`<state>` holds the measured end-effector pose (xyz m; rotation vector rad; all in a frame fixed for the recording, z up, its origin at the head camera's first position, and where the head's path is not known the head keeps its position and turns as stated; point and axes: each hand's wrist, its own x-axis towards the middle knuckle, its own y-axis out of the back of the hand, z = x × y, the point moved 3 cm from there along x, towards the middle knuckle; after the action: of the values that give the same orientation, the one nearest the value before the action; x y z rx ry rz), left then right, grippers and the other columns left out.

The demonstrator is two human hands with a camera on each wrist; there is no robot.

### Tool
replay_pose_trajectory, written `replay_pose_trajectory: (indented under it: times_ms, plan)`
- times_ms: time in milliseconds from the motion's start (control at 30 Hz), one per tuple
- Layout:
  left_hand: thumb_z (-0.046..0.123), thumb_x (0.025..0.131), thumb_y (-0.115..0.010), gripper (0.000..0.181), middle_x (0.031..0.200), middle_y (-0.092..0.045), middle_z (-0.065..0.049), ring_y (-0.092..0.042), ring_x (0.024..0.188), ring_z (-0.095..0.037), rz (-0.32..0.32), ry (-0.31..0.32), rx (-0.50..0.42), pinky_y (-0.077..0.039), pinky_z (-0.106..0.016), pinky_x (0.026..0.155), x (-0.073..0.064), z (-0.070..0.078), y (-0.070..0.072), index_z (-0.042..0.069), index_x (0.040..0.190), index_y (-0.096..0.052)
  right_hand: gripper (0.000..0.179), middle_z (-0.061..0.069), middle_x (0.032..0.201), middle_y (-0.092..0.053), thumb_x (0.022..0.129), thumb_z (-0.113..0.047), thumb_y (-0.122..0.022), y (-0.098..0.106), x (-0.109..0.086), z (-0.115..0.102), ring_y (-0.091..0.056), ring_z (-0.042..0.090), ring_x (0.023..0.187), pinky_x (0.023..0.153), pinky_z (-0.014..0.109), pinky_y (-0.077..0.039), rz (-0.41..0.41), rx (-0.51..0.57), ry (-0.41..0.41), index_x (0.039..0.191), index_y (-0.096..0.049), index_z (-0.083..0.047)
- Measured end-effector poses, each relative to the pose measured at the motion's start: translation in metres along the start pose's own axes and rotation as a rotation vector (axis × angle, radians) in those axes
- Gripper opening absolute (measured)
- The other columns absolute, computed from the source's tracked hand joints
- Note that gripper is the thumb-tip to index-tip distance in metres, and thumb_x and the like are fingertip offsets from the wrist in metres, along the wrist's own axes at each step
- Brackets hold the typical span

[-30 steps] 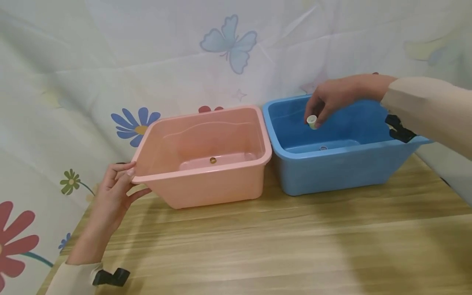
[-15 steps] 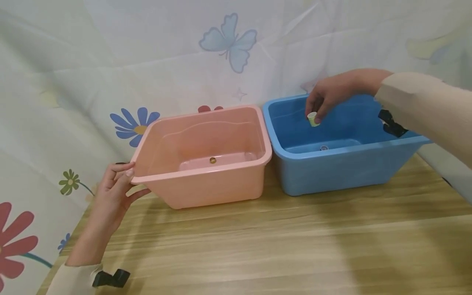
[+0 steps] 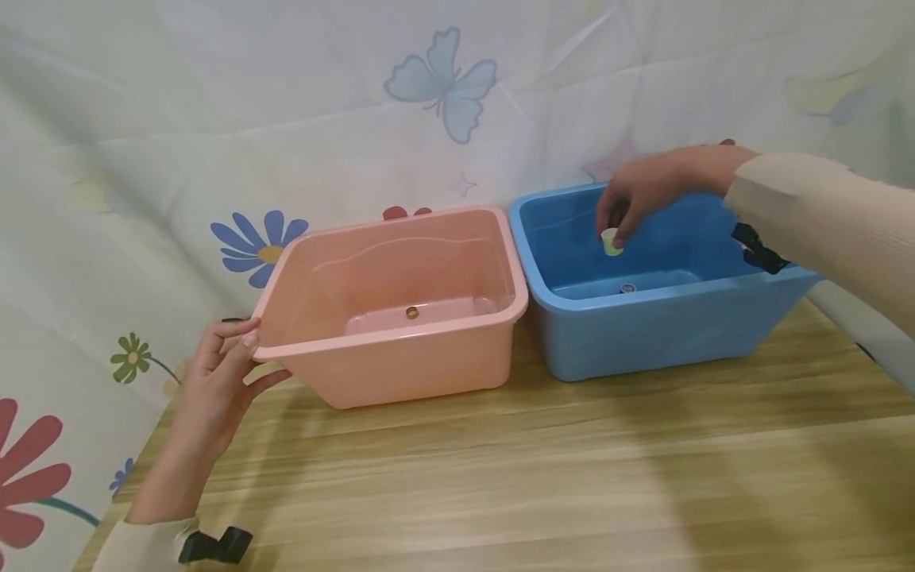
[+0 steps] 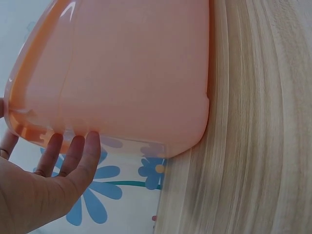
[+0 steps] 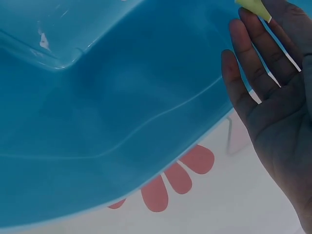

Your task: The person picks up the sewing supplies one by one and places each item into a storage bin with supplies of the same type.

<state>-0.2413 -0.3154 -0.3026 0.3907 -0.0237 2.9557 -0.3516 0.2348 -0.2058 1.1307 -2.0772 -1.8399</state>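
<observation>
My left hand point(image 3: 218, 369) grips the near left corner of the pink tub point(image 3: 415, 361). In the left wrist view, several fingers point(image 4: 90, 156) rest against the tub's outer wall, and the thumb is mostly out of frame. Over the blue tub point(image 3: 643, 330), my right hand point(image 3: 639, 199) pinches a small pale yellow-green cup point(image 3: 612, 241) between thumb and fingertips. The cup stands roughly upright below the tub's far rim, apart from its floor. In the right wrist view, only part of the cup point(image 5: 254, 7) shows at the top edge.
Both tubs stand side by side on a wood-grain table point(image 3: 457, 477). A small gold-coloured ring-like piece point(image 3: 412, 313) lies in the pink tub. On the blue tub's floor is a small round greyish piece point(image 3: 627, 288). Behind hangs a white patterned cloth point(image 3: 322, 95).
The cup's mouth faced more toward the head camera a second ago, and the cup is now more upright. My right hand has dipped slightly since half a second ago. The left hand keeps its grip.
</observation>
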Motion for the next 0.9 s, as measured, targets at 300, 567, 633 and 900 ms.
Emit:
replay_pose_trajectory:
  times_ms: [300,567,633,900]
  plan:
    - [0.014,0.108,-0.051,0.025,0.141,-0.056,-0.006,-0.065,0.107,-0.017,-0.006,0.014,0.009,-0.061,-0.036,0.084,0.006,-0.003,-0.002,0.011,0.132,-0.049,0.042,0.007,0.116,-0.072,0.092,-0.037,-0.076,-0.001,-0.007,0.003,-0.068,0.023,0.104,0.093,0.046,-0.057,-0.031,0.02,-0.007,0.123,-0.07,-0.009]
    - [0.013,0.108,-0.05,0.023,0.14,-0.055,-0.006,-0.065,0.106,-0.017,-0.014,0.01,-0.02,-0.061,-0.037,0.084,0.01,-0.006,0.0,0.011,0.13,-0.05,0.025,0.001,0.108,-0.072,0.097,-0.029,-0.071,0.003,-0.006,-0.002,-0.065,0.018,0.099,0.091,0.042,-0.056,-0.031,-0.01,0.017,0.114,-0.071,-0.011]
    - [0.013,0.108,-0.05,0.022,0.14,-0.056,-0.006,-0.066,0.106,-0.017,-0.014,0.01,-0.024,-0.061,-0.037,0.083,0.01,-0.007,0.001,0.011,0.13,-0.05,0.026,0.002,0.109,-0.072,0.097,-0.03,-0.071,0.003,-0.007,-0.004,-0.065,0.018,0.1,0.092,0.043,-0.056,-0.014,-0.005,0.017,0.115,-0.071,-0.011]
    - [0.012,0.108,-0.05,0.023,0.139,-0.055,-0.007,-0.065,0.106,-0.018,-0.033,0.004,-0.026,-0.061,-0.038,0.084,0.014,-0.007,0.003,0.01,0.131,-0.05,0.028,0.003,0.113,-0.072,0.098,-0.03,-0.07,0.01,-0.023,-0.014,-0.067,0.021,0.104,0.093,0.044,-0.057,0.095,-0.021,0.014,0.119,-0.071,-0.011]
